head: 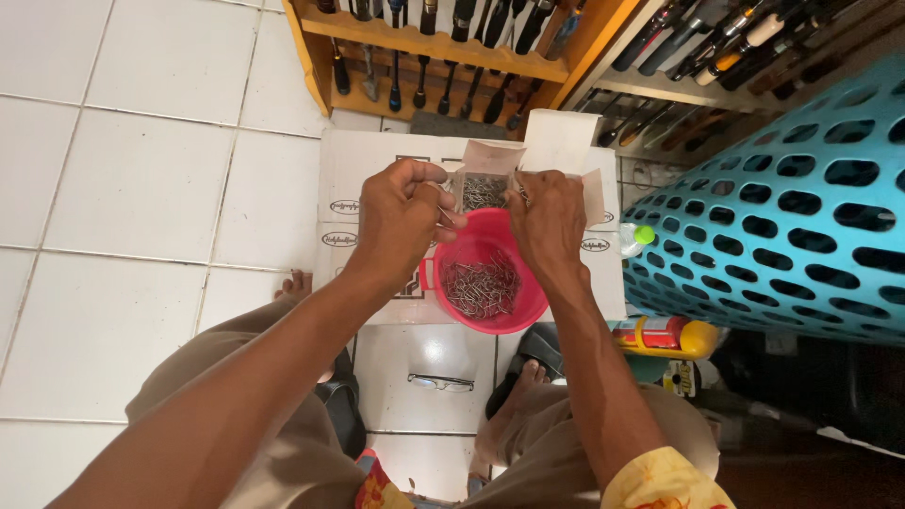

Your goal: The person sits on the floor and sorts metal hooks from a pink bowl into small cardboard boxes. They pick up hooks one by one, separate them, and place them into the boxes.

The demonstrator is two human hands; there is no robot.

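Note:
My left hand (403, 215) and my right hand (545, 221) together hold a small open white cardboard box (500, 168) of thin metal wire pieces (484, 191). The box hangs just above the far rim of a pink plastic bowl (528, 306), which holds a heap of the same metal wire pieces (481, 287). The bowl rests on a flattened white cardboard sheet (368, 174) on the white tiled floor. Both hands pinch the box's sides, fingers curled.
A wooden rack (429, 47) of rod handles stands ahead. A large teal perforated plastic basket (801, 217) fills the right. A yellow and red bottle (665, 335) lies beside it. Eyeglasses (440, 382) lie on the floor between my knees, near black sandals (528, 363).

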